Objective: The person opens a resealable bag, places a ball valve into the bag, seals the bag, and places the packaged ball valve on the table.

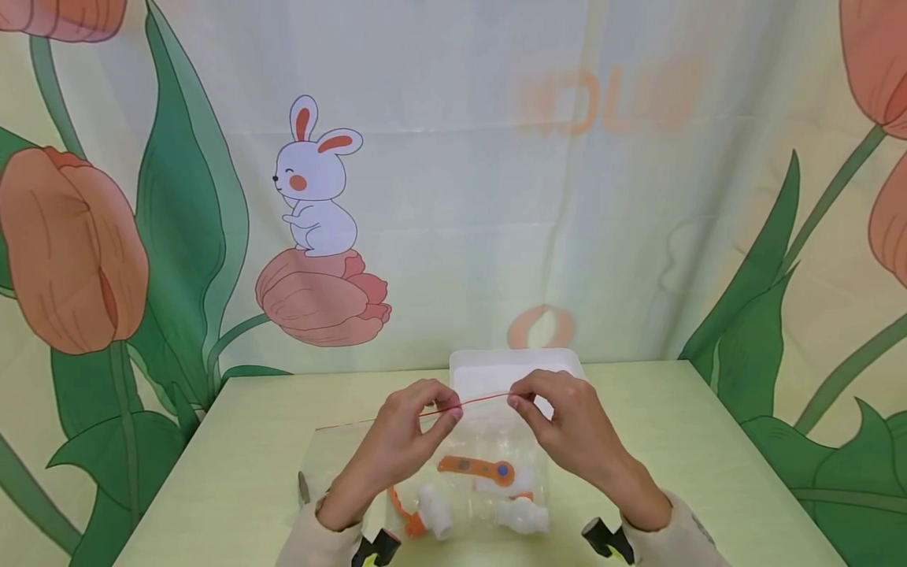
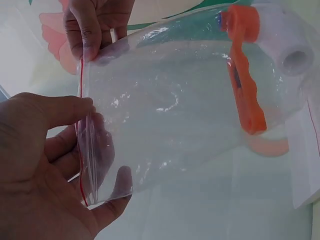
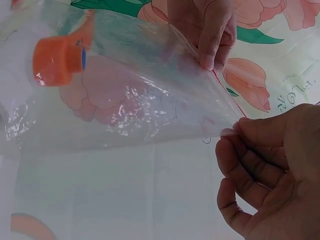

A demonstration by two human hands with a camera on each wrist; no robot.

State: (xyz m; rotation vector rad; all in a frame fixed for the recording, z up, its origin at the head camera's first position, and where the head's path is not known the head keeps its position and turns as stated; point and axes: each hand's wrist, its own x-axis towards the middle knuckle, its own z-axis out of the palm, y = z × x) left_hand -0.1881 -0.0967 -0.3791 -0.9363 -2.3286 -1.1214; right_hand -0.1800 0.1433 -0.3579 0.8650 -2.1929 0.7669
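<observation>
Both hands hold up the red-lined top edge of a clear zip bag (image 1: 340,465). My left hand (image 1: 407,429) pinches the seal near its middle, thumb on one side and fingers behind the film. The right hand (image 1: 567,421) pinches the same seal at the right end. In the left wrist view, a white plastic pipe valve (image 2: 280,35) with an orange lever handle (image 2: 245,85) shows in the lower part of the bag. The head view shows an orange lever (image 1: 468,468) with a blue centre, and white fittings (image 1: 523,516) through or behind the film.
A white tray (image 1: 517,359) stands behind the hands at the table's back edge, partly hidden by them. Left of the bag lies a small dark grey object (image 1: 303,488), its kind unclear. A printed curtain (image 1: 453,197) rises behind the pale green table (image 1: 234,457).
</observation>
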